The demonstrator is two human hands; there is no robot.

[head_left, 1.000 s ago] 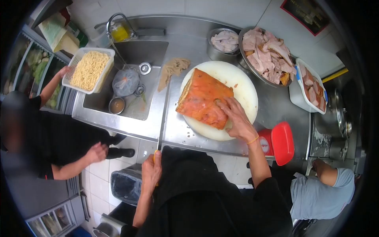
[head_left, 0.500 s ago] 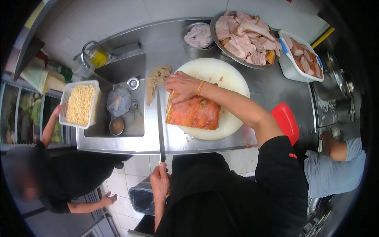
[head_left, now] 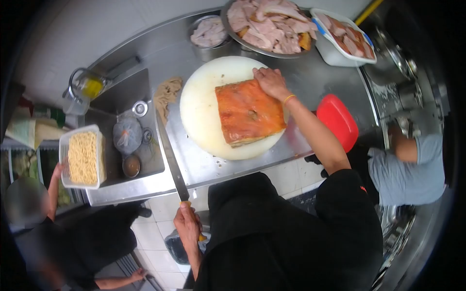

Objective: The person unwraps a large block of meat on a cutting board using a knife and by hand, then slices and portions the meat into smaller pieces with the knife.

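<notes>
A slab of roast pork (head_left: 250,114) with orange-brown skin lies skin-up on the round white cutting board (head_left: 196,106). My right hand (head_left: 273,83) is closed over the slab's upper right corner, and some fingertips are hidden from view. Off the counter's front edge, my left hand (head_left: 188,222) grips a long knife (head_left: 170,150) by its yellowish handle. The blade points away from me, to the left of the board and apart from the meat. A crumpled brown cloth (head_left: 166,97) lies between the board and the sink.
At the back stand a metal pot of pale meat (head_left: 208,31), a large bowl of sliced meat (head_left: 272,26) and a white tub (head_left: 335,53). A red plastic container (head_left: 338,121) sits at right. Left are the sink (head_left: 150,162) and a person holding a noodle tub (head_left: 99,155); another person stands right.
My right hand has gone from the slab's left end to its upper right corner. The slab has shifted right on the board and turned slightly. The knife stays in my left hand.
</notes>
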